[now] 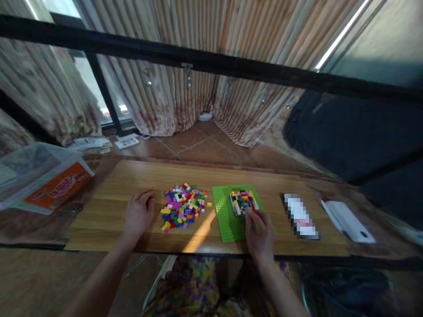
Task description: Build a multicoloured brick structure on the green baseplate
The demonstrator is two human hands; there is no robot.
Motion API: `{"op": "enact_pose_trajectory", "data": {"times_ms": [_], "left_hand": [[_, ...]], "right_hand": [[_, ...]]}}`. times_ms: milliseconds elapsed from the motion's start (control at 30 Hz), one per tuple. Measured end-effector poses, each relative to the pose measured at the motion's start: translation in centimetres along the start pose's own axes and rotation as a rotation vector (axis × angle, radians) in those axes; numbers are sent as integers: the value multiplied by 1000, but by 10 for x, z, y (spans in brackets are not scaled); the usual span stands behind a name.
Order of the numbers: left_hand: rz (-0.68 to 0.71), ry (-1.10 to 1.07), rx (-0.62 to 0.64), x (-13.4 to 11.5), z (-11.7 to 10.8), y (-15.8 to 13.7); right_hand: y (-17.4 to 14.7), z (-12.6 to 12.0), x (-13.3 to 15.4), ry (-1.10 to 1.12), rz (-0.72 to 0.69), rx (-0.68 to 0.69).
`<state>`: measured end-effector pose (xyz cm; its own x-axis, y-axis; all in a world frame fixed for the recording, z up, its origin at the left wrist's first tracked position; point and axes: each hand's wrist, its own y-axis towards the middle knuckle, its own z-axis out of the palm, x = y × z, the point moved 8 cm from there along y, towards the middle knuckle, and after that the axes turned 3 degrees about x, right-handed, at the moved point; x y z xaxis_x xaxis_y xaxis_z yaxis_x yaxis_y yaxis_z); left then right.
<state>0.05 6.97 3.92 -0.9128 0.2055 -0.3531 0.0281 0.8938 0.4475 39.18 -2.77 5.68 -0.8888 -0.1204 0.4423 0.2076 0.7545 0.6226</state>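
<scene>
The left hand (140, 214) and right hand (261, 234) are bare, as are both forearms (110, 268), and the patterned garment (200, 277) worn below mixes mottled yellow, purple and darker brownish patches, somewhat blurred.

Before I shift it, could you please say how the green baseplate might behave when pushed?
The green baseplate is probably stiff, lying flat. Being broad, it likely won't tip; the brick structure on it may ride along.

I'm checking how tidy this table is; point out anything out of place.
A yellow toy brick looks slightly stray: it lies by itself between the loose brick pile and the green baseplate. At right, an object is pixelated, its details hidden.
</scene>
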Motion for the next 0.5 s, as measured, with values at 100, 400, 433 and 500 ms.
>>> {"op": "enact_pose_trajectory", "data": {"times_ms": [100,400,433,500], "left_hand": [[-36,6,2,1,1,0],[-51,-25,29,1,0,-1],[-51,-25,30,0,-1,-1],[-55,-23,26,0,-2,0]], "right_hand": [[-2,2,-2,30,16,28],[0,6,-15,217,178,203],[0,4,-15,245,192,213],[-4,-4,-14,282,232,180]]}}
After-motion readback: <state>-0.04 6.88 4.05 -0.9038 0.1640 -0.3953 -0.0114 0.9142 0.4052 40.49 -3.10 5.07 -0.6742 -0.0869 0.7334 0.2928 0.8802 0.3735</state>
